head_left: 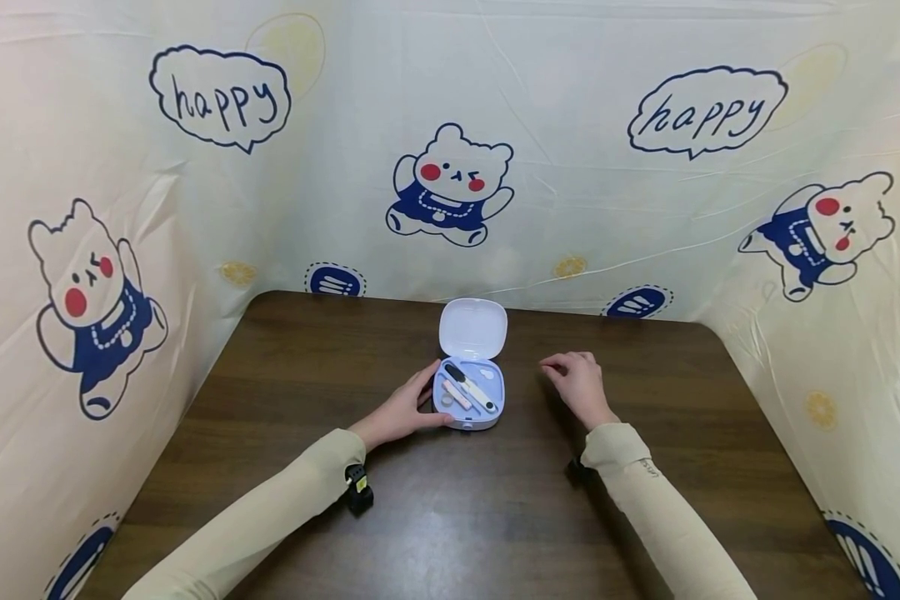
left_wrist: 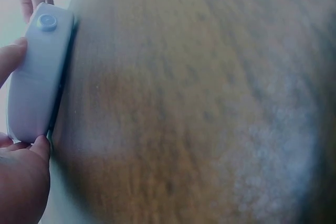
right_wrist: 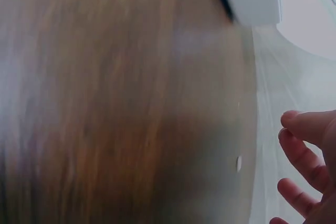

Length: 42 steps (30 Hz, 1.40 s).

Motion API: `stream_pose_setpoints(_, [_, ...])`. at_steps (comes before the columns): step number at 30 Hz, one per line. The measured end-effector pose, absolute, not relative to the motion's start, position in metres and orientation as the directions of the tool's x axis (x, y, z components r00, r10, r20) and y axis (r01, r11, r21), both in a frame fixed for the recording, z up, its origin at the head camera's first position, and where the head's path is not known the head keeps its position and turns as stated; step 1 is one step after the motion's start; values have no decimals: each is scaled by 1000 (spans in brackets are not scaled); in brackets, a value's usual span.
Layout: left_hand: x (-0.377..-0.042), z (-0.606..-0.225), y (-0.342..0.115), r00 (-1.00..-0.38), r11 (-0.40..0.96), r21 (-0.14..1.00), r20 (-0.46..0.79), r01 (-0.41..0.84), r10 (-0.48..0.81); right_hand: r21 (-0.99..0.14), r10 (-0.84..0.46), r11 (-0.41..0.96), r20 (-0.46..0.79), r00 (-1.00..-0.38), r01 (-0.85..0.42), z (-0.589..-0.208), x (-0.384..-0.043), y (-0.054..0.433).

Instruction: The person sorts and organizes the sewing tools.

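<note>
A light blue plastic case stands on the table with its translucent white lid raised at the back. My left hand grips the case by its left side, the thumb lying on the front. In the left wrist view, that thumb is near the round button. Inside lie a slim black-and-white tool, a short pink-and-white piece and a small grey ring-like item. My right hand hovers right of the case, fingers loosely bent, with nothing visible in it.
The dark wooden table is bordered by a pale printed curtain at the back and sides. A tiny white speck lies near the far table edge in the right wrist view. A black wrist camera sits on the left sleeve.
</note>
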<state>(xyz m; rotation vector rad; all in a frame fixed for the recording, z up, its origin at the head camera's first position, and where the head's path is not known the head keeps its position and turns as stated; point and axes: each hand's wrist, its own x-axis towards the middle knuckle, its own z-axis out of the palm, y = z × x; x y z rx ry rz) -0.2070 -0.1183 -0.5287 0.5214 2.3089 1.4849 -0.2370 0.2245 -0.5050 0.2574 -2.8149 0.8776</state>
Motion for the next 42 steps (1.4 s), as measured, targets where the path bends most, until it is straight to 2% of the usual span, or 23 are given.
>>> stream_pose_setpoints(12, [-207,-528,-117,-877,385,914,-76,129,475,-535,7,845,43,-999,-17,-515,-242,246])
stream_pose_setpoints(35, [-211,-530,-113,-882,421,892,-58,164,467,-540,26,841,29,-999,6,-517,-243,244])
stream_pose_setpoints(42, [-211,-531,-113,-885,430,889,-67,155,460,-509,53,860,10,-999,41,-520,-245,242])
